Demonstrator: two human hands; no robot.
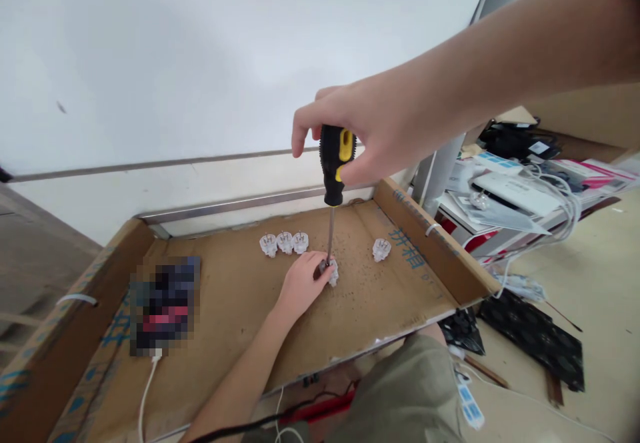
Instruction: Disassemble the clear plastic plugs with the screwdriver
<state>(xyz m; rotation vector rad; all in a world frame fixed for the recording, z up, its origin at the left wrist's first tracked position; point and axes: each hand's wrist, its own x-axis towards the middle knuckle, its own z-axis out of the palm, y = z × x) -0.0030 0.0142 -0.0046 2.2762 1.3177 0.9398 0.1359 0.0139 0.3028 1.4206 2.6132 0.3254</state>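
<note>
A small pale plug (pixel 334 274) sits right of centre on the cardboard (pixel 230 310) that covers the desk, directly against the fingertips of the left hand (pixel 303 276). The thumb and fingers of that hand grip it from its left side, so that only its right part shows. A small dark patch shows between these fingers; what it is, I cannot tell.

Straight above stands a screwdriver (pixel 331 163), nearly upright, its shaft running down to the plug beside the left fingertips. The tip is too small to make out. The right hand (pixel 365 126) grasps the black and yellow handle from above, the thumb against its near side and one finger sticking out to the left. The right fingers are thus well above the plug, with the shaft between.

Behind the left hand, three more plugs (pixel 285 243) stand side by side in a row, pins up. Another clear plug (pixel 381 250) lies apart to the right, near the raised cardboard wall (pixel 430 236) with its blue writing. Dark specks dot the cardboard around the held plug.

Well to the left is a pixelated dark object (pixel 165 306) with a white cable (pixel 145 390) at its near end. Beyond the right wall, papers (pixel 493 213) and white cords (pixel 570 210) lie heaped; a black panel (pixel 535 336) rests on the floor (pixel 600 276).
</note>
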